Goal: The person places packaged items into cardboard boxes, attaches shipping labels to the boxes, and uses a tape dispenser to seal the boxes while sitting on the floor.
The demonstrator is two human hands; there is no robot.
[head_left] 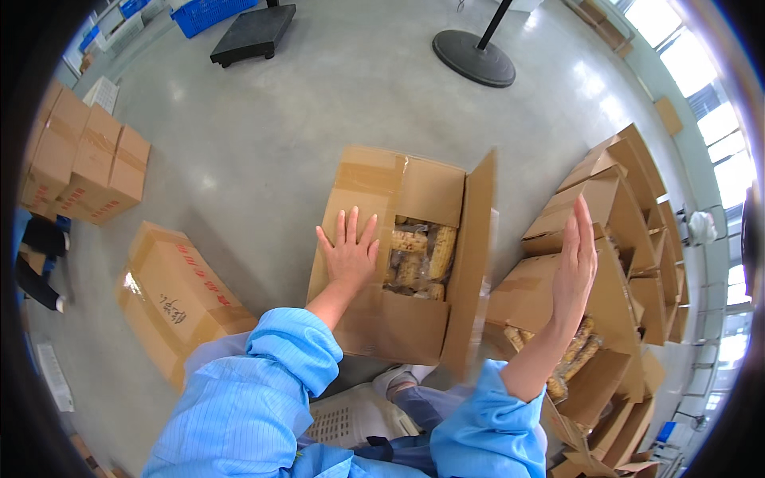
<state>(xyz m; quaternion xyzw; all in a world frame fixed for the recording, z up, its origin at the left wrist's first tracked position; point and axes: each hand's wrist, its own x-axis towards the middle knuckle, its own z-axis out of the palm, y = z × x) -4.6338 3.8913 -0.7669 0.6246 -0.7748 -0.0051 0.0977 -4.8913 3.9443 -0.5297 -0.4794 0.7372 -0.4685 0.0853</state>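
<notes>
A cardboard box (368, 179) stands in front of me, its left flap folded down and its right flap (472, 275) standing up. Through the gap show corn cobs (410, 263) in clear plastic. My left hand (351, 255) lies flat on the folded flap, fingers spread. Off to the right, my right hand (578, 263) is raised with its fingers straight and holds nothing; it appears in front of the neighbouring cartons, apart from the upright flap. Below that hand, an open carton (602, 382) holds more corn cobs (582, 354).
A taped carton (183, 299) sits at the left, with stacked cartons (96, 159) farther back. More open cartons (598, 199) line the right. Beyond are a black platform scale (253, 36), a round stand base (474, 60) and a blue crate (209, 14). Another person's legs (40, 255) show far left.
</notes>
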